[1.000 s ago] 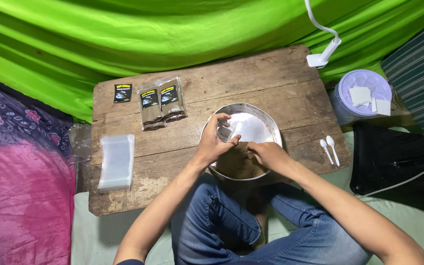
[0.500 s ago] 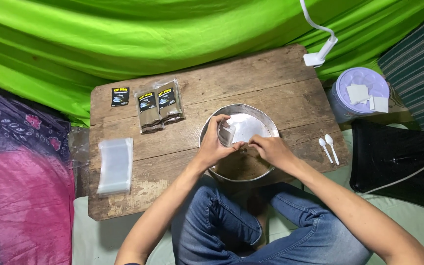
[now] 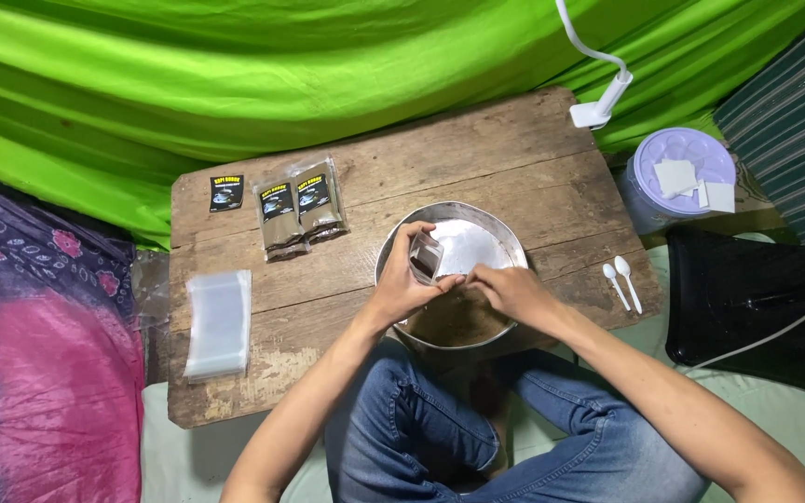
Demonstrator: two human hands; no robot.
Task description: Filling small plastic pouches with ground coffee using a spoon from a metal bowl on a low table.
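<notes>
My left hand (image 3: 401, 281) holds a small clear plastic pouch (image 3: 425, 257) with dark brown powder at its bottom, tilted above a round metal bowl (image 3: 500, 235). My right hand (image 3: 511, 291) pinches the pouch's lower edge, its fingers touching my left hand's. The bowl sits at the front edge of a worn wooden table (image 3: 514, 177) and holds brown powder (image 3: 458, 321) on its near side. I sit cross-legged in blue jeans behind the bowl.
Two filled pouches with black labels (image 3: 300, 210) and a loose black label (image 3: 226, 193) lie at the table's back left. A stack of empty clear bags (image 3: 218, 323) lies at the left, two white spoons (image 3: 621, 282) at the right. A lilac lidded tub (image 3: 677, 177) and black tray (image 3: 747, 303) stand beyond.
Both hands have come together over the bowl. The pouch now stands more upright in my left hand, and my right hand has moved up to its edge.
</notes>
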